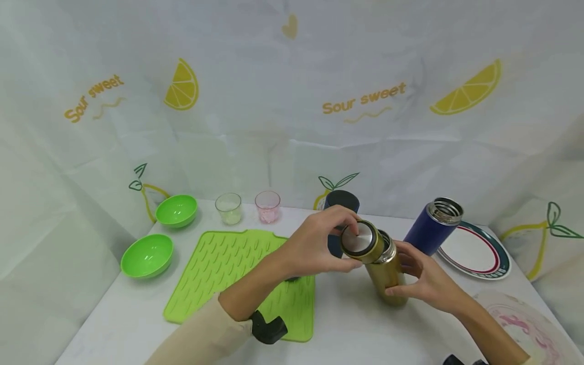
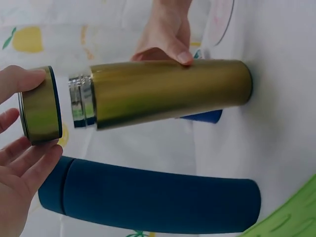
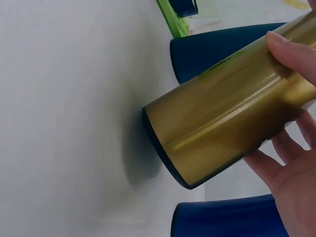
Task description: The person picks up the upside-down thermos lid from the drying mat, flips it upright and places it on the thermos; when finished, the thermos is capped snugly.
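My left hand [image 1: 315,241] pinches a gold lid [image 2: 42,106] with a silver top between thumb and fingers. The lid is off, close above the steel neck [image 2: 81,101] of a gold thermos flask [image 1: 385,281]. Fingers and thumb of my right hand [image 1: 424,276] grip that flask round its body. In the right wrist view the flask [image 3: 232,108] leans, its dark base edge close over the white table and a shadow beside it. Behind the left hand stands a dark teal flask [image 2: 163,195], its lid on. A lidless blue flask [image 1: 431,230] stands beyond the right hand.
A green mat [image 1: 228,263] lies left of centre, with a small dark blue piece [image 3: 185,7] on it. Two green bowls [image 1: 177,211] and two small glasses [image 1: 267,205] stand farther back. At right are a rimmed plate [image 1: 470,248] and a pink-patterned plate [image 1: 524,324].
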`<state>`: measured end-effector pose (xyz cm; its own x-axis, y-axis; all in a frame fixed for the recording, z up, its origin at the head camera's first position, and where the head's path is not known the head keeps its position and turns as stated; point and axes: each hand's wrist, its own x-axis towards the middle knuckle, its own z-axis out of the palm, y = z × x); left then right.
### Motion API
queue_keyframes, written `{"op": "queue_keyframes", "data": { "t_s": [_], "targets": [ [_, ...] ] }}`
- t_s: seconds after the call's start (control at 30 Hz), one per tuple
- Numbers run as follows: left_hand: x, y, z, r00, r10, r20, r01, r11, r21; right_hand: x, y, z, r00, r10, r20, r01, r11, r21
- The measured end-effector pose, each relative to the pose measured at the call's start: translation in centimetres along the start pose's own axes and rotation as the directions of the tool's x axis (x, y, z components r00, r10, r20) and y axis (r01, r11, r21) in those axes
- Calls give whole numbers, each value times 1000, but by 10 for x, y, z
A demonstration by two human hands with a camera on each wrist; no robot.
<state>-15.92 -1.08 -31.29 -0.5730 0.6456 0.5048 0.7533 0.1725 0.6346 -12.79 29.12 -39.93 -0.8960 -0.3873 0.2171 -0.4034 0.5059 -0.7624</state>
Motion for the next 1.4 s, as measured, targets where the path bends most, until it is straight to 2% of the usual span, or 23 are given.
{"op": "queue_keyframes", "data": {
  "t_s": [0.23, 0.73, 1.0, 1.27, 1.4],
  "targets": [
    [3, 0, 12, 1000, -9, 21, 9, 1000, 2, 2, -2, -1, 999, -36, 38, 36, 999, 2],
    [0, -1, 14, 995, -98, -23, 99, 994, 49, 5, -4, -2, 997, -10, 78, 11, 1000, -12],
    [1, -2, 18, 991, -126, 46, 121, 987, 108, 5, -7, -2, 995, 15, 95, -13, 1000, -22],
    [3, -3, 15, 986, -123, 113, 122, 992, 22, 6, -8, -6, 989, 47, 137, -48, 999, 0],
    [3, -3, 12, 982, -127, 140, 125, 992, 23, 7, -9, -8, 986, 52, 156, -54, 999, 6]
  ]
}}
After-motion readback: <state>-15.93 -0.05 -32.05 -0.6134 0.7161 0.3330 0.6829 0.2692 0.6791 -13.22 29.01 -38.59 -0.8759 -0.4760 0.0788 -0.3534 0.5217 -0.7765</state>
